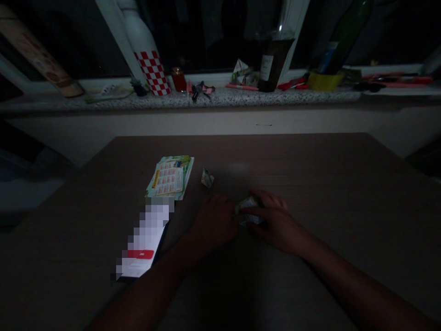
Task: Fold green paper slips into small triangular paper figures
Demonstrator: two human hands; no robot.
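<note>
The scene is dim. Both my hands rest on a brown table [310, 174] around a small piece of folded printed paper [248, 210]. My left hand [213, 223] lies at its left edge, fingers curled against it. My right hand [275, 220] covers its right side, with fingers pinching and pressing the paper. A small folded paper shape [207, 177] sits just beyond my left hand. A stack of printed calendar sheets [170, 177] lies further left.
A white leaflet with a red patch [143, 250] lies at the near left. The granite windowsill [213, 97] behind holds a red-and-white checkered bottle [148, 55], dark bottles [274, 59], a yellow tape roll [324, 82], pens and folded papers.
</note>
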